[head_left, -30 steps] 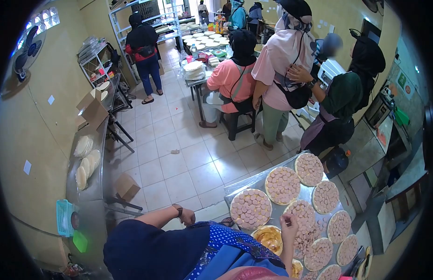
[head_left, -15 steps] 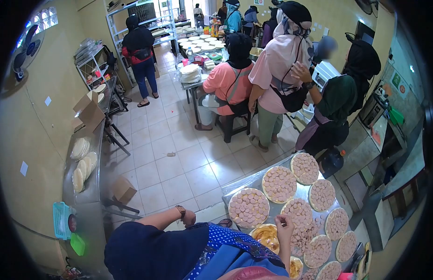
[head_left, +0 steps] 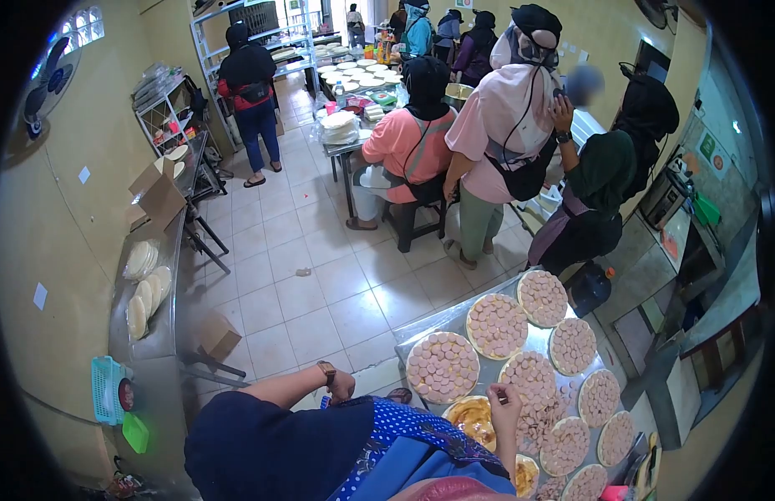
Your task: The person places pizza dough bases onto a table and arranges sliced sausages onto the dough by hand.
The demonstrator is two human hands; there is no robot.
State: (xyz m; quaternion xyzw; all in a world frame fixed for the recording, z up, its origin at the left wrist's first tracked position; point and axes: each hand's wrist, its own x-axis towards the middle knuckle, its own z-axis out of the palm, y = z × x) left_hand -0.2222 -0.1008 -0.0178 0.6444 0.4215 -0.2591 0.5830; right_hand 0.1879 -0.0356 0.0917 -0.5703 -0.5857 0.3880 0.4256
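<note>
My right hand (head_left: 505,407) hovers over the near part of the table, its fingers curled together; whatever is in them is too small or hidden to make out. Just beside it lies a round pizza base spread with orange-brown sauce (head_left: 473,420). Pizzas covered in round pink sausage slices surround it, among them one at the left (head_left: 443,367) and one just beyond the hand (head_left: 528,377). Loose slices (head_left: 564,392) lie between them. My left hand (head_left: 342,386), a watch on its wrist, is held near my waist away from the pizzas, fingers curled and partly hidden.
Several topped pizzas cover the plastic-lined table (head_left: 421,331). At the left, a metal table (head_left: 162,330) holds stacked bare bases (head_left: 145,302), with a cardboard box (head_left: 217,336) near its legs. A seated person (head_left: 412,142) and several standing people are ahead.
My hands stay almost in place, the right still above the pizzas. The view shifts slightly. A person near the far side of the table has raised a hand towards their head.
</note>
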